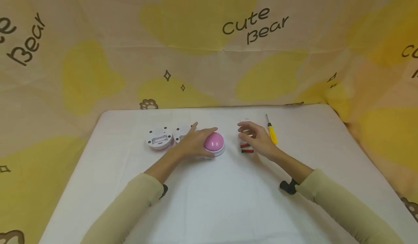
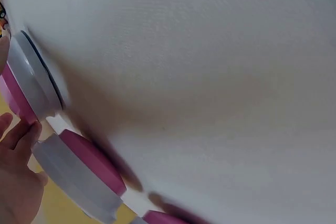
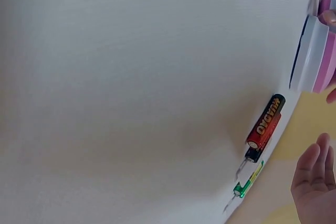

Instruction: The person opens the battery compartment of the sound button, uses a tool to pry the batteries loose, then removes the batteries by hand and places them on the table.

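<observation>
My left hand [image 1: 196, 145] grips a round buzzer button [image 1: 214, 142] with a pink dome and white base, thumb and fingers on opposite sides. The button sits dome up on the table. Two similar buttons lie upside down to its left: one button [image 1: 159, 138] shows its battery slot, and the other button [image 1: 181, 130] is partly behind my left hand. Off to the right, my right hand [image 1: 258, 137] hovers with loosely bent fingers, holding nothing visible. Below it lie red-and-black batteries [image 3: 265, 124]; a green battery [image 3: 248, 181] appears beyond them in the right wrist view.
A screwdriver [image 1: 272, 133] with a yellow handle lies right of my right hand. Behind that hand is a small white item [image 1: 246, 120], mostly hidden. The white-covered table [image 1: 228, 200] meets a yellow patterned cloth [image 1: 196, 66] at its back edge.
</observation>
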A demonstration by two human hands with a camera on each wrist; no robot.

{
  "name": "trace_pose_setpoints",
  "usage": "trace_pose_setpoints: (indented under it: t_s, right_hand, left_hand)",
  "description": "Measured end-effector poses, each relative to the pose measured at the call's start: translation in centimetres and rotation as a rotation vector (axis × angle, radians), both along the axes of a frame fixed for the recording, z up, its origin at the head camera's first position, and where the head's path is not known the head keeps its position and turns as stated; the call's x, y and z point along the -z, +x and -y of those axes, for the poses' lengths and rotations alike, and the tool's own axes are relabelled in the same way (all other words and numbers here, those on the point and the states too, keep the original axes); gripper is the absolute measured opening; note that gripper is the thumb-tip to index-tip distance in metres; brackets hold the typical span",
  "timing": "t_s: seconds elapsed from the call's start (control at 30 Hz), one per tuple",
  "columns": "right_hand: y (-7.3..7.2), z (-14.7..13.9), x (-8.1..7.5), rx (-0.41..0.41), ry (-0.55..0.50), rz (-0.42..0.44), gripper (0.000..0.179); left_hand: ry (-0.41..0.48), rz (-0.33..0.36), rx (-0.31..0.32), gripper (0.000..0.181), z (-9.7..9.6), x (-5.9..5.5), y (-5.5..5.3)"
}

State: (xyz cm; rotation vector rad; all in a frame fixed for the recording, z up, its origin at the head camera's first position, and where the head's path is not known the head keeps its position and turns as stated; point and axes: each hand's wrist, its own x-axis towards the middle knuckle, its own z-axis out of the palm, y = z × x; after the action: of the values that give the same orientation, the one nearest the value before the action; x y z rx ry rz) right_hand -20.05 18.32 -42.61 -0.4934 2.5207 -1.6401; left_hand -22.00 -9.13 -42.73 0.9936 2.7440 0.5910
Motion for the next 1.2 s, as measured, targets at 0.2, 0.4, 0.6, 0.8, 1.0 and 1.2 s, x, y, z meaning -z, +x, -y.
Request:
trace_pose_setpoints:
  t_s: [0.2,0.4,0.6,0.8,1.0,1.2]
  right_hand:
    - [0.1,0.3,0.0,0.010,0.046,0.017,0.039]
    - [0.1,0.3,-0.4,0.001,0.045,-0.001,0.037]
    - [0.1,0.0,-0.9,0.000,0.015,-0.003,0.036]
    - [0.1,-0.4,-1.3,-0.009,-0.041,-0.003,0.034]
    - [0.2,-0.7,-1.9,-0.020,-0.063,-0.016,0.034]
    - [0.5,-0.8,-2.9,-0.023,-0.084,-0.035,0.034]
  left_hand:
    - [-0.001,0.011,-0.005,0.089,-0.5,0.2,0.0]
    - [0.021,-0.011,0.024,0.080,-0.7,0.1,0.1]
    - [0.111,0.078,-0.029,0.076,-0.7,-0.1,0.2]
    - [0.253,0.106,-0.067,0.077,-0.8,-0.9,0.3]
    - [0.482,0.158,-0.117,0.076,-1.2,-2.2,0.9]
    - [0.744,0.389,-0.207,0.074,-1.0,-3.0,1.8]
